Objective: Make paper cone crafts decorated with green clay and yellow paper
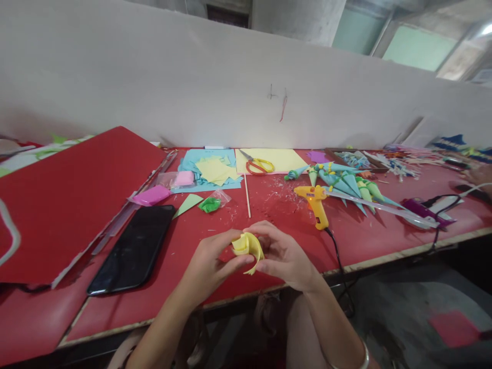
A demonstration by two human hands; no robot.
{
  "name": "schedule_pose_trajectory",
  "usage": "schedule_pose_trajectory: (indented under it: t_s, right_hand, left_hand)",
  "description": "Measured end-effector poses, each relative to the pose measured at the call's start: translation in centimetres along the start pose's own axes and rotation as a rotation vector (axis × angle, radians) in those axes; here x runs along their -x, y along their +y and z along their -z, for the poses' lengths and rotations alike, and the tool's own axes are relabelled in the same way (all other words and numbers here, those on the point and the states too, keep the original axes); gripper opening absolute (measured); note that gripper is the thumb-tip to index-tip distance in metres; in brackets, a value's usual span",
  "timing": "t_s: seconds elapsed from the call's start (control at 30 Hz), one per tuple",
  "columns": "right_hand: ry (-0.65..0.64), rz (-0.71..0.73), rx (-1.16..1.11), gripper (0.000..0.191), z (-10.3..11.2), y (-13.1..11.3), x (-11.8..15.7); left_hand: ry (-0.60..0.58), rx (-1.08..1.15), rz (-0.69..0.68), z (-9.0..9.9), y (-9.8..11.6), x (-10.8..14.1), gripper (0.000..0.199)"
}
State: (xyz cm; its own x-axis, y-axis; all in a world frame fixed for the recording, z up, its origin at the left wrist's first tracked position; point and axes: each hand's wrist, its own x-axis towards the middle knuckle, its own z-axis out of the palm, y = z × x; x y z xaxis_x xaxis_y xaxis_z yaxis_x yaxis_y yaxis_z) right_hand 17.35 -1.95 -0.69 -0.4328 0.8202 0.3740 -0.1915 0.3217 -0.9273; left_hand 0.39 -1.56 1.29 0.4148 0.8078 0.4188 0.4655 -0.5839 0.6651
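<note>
Between my two hands is a curled piece of yellow paper (248, 246), rolled at its left end and with loose edges on the right. My left hand (209, 261) pinches the rolled end between thumb and fingers. The thumb and fingers of my right hand (286, 256) close on the other side of the paper. Both hands are just above the front part of the red table (215, 287). Beyond them lie a thin wooden stick (247, 197), a small bag of green clay (210, 205) and a yellow glue gun (315, 205).
A black phone (132, 251) and a large red board (77, 205) lie on the left. Behind are scissors (257, 163) and stacked yellow slips (217, 170). Blue and green paper cones (342, 182) lie right of centre. The glue gun's cord (338, 256) hangs over the front edge.
</note>
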Motion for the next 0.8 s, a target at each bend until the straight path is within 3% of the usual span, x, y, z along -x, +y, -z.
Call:
schedule_pose_trajectory:
  t_s: [0.27, 0.37, 0.5, 0.8]
  right_hand:
    - [0.035, 0.022, 0.035, 0.036, -0.5, 0.3, -0.1]
    - [0.059, 0.036, 0.145, 0.036, -0.5, 0.2, -0.1]
    - [0.097, 0.07, 0.314, 0.033, -0.9, -0.2, -0.3]
    - [0.177, 0.132, 0.407, 0.031, -1.7, -0.1, -0.2]
  left_hand:
    - [-0.081, 0.155, -0.004, -0.7, 0.3, 0.1, 0.029]
    - [-0.074, 0.211, -0.027, -0.8, 0.6, 0.2, 0.033]
    - [-0.06, 0.206, -0.047, -0.8, 0.5, 0.4, 0.036]
    - [-0.101, 0.178, -0.026, -0.9, -0.4, 0.8, 0.058]
